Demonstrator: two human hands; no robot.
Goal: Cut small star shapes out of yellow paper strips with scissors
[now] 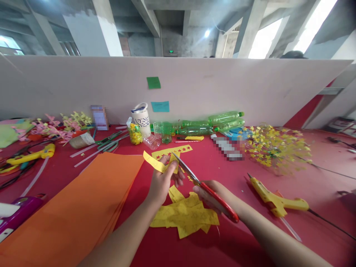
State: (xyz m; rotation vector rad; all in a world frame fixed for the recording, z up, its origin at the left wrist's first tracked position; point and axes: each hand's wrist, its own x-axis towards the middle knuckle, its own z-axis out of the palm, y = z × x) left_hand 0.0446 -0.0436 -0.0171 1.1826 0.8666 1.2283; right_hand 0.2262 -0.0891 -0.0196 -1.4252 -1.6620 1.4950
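Note:
My left hand (164, 178) pinches a yellow strip (153, 161), whose free end curls out to the left. In my right hand (213, 193) are red-handled scissors (219, 200), their blades pointing up and left, the tips against the strip near my left thumb. Below both hands lies a pile of yellow pieces (186, 215) with faint star outlines. Just behind my left hand, a yellow strip with red star-shaped cutouts (185, 149) rests on the red table. Small yellow stars (190, 178) show between the hands.
Orange sheets (83, 193) cover the left front of the red table (233, 244). A yellow glue gun (274, 200) and yellow star bunch (275, 146) are at right. Green bottles (194, 130), a white cup (141, 120) and a yellow-filled jar (135, 135) stand or lie behind.

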